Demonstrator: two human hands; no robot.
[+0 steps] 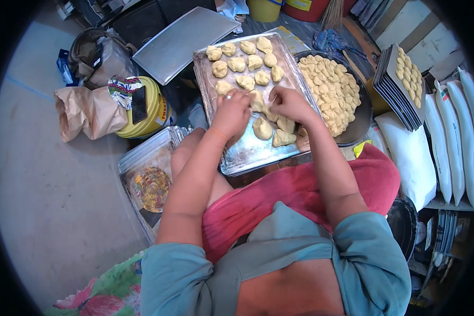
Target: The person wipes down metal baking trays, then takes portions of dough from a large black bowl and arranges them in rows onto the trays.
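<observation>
A metal baking tray [209, 118] lies tilted in front of me, carrying rows of pale yellow dough lumps [236, 64]. Over its middle, my left hand [233, 113], with a ring on one finger, closes on a stretched dough piece [256, 101]. My right hand [292, 105] is closed in a pinch at the right side of that same dough; its fingertips are partly hidden. Just below the hands sit larger loose dough chunks [262, 128]. To the right, a wide black basin [367, 108] is heaped with small dough pieces [329, 95].
An empty metal tray [187, 42] leans behind. At left stand a yellow bucket [151, 113] with a phone on top and a brown paper bag [84, 113]. Stacked trays [397, 87] and white sacks [413, 158] crowd the right. More trays [142, 158] lie near my left leg.
</observation>
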